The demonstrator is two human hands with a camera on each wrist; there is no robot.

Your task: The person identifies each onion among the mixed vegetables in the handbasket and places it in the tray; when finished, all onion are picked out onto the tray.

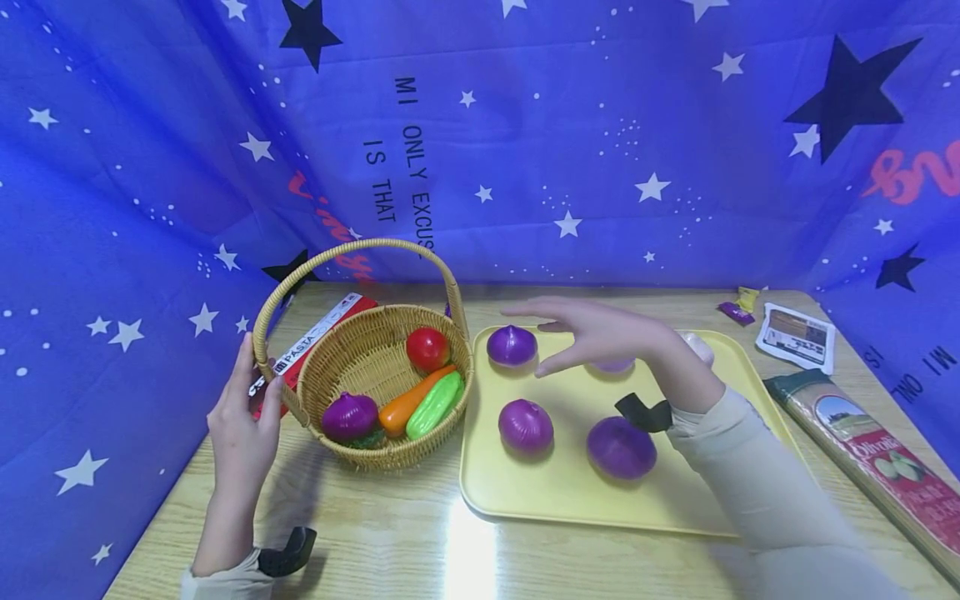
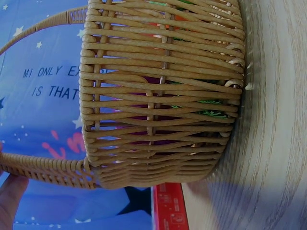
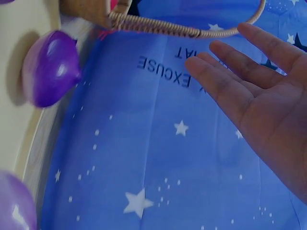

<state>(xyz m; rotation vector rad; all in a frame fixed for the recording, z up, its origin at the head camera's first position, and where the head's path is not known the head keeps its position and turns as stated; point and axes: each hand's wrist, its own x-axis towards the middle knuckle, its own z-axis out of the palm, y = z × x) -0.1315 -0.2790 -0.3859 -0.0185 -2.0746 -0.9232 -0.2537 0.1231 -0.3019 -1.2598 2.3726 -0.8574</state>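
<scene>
My left hand [image 1: 243,425] pinches the lower left side of the handle of a wicker basket [image 1: 397,454]; its thumb [image 2: 12,196] shows against the handle in the left wrist view. Inside the basket lie a purple onion [image 1: 350,417], a carrot [image 1: 408,406], a green vegetable [image 1: 437,406] and a red round fruit or vegetable [image 1: 428,348]. With straight, spread fingers, my right hand [image 1: 603,333] hovers over the yellow tray [image 1: 570,510], holding nothing. Nearest to it is a purple onion [image 1: 512,346]. Another onion [image 1: 611,366] is partly hidden behind the hand.
Also on the tray are a purple onion [image 1: 527,427], a dark purple round piece [image 1: 621,448] and a whitish item [image 1: 697,347]. A red pasta box [image 1: 322,333] stands behind the basket. To the right lie a long food packet [image 1: 877,458], a white pouch [image 1: 797,336] and small wrapped sweets [image 1: 737,312].
</scene>
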